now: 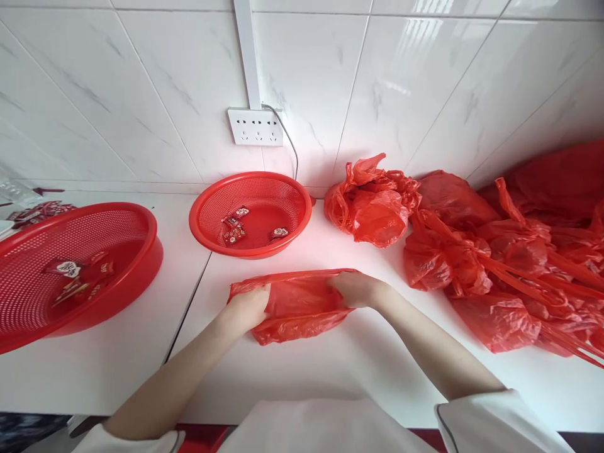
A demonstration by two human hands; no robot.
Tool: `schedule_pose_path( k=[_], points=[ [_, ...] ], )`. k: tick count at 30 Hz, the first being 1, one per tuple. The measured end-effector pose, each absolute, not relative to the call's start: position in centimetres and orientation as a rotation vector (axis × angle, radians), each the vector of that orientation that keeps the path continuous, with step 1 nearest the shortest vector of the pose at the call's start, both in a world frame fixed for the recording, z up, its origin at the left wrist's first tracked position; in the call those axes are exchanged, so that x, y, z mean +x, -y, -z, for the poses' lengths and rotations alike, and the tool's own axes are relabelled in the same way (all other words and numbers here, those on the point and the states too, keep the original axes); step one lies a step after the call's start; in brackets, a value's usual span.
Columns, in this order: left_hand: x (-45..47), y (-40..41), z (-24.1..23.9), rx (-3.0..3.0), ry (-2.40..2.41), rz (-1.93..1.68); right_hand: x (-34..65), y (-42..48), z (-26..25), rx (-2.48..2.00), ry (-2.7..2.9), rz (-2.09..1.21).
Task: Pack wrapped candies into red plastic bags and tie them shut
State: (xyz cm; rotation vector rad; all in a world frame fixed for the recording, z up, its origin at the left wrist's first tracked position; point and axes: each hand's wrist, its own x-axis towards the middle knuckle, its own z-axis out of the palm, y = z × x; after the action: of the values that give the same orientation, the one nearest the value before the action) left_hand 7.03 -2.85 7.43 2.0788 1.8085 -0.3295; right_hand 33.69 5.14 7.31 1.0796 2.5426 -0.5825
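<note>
Bench [330, 371] in plain white runs below a tiled wall [141, 94]. Near the middle of its front edge lies a red plastic bag [295, 305], flat on the surface and drawn taut along its far hem. The left hand [248, 308] is clenched on the bag's left end, and the right hand [356, 289] grasps its right end, so each grip is closed on the film (the fingertips are lost in the folds).

Toward the back edge, just beyond the bag, stands a small red colander [278, 195] holding a few wrapped packets [234, 228]. A large red colander [94, 207] sits at the left end of the bench with more such packets inside, its rim overhanging a seam in the surface.

Along the right end spreads a pile of red bags [495, 264], loose and crumpled, reaching to the wall. A bunched red bag [372, 204] rests by the back edge between that pile and the small colander.

A wall socket [256, 127] is fixed above the small colander, and a grey cable [290, 141] drops from it behind the rim.
</note>
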Motion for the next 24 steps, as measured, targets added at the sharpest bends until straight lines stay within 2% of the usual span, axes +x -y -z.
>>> schedule_pose_path(
  k=[4, 7, 11, 18, 24],
  points=[
    [7.8, 3.4, -8.1, 2.284, -1.75, 0.186, 33.1, -4.3, -8.1, 0.922, -3.002, 0.683],
    [8.5, 3.8, -8.6, 2.512, -1.578, 0.105, 32.4, -3.6, -7.9, 0.83, -3.197, 0.567],
    [7.9, 4.3, -8.1, 2.538, -1.458, 0.102, 32.1, -3.0, -6.0, 0.773, -3.012, 0.399],
    [6.3, 5.0, -6.4, 2.262, -1.611, 0.188, 32.8, -2.7, -3.9, 1.179, -2.742, 0.361],
    [5.6, 3.4, -5.0, 2.157, -1.594, 0.23, 32.7, -3.4, -4.0, 1.232, -2.7, 0.526]
  ],
)
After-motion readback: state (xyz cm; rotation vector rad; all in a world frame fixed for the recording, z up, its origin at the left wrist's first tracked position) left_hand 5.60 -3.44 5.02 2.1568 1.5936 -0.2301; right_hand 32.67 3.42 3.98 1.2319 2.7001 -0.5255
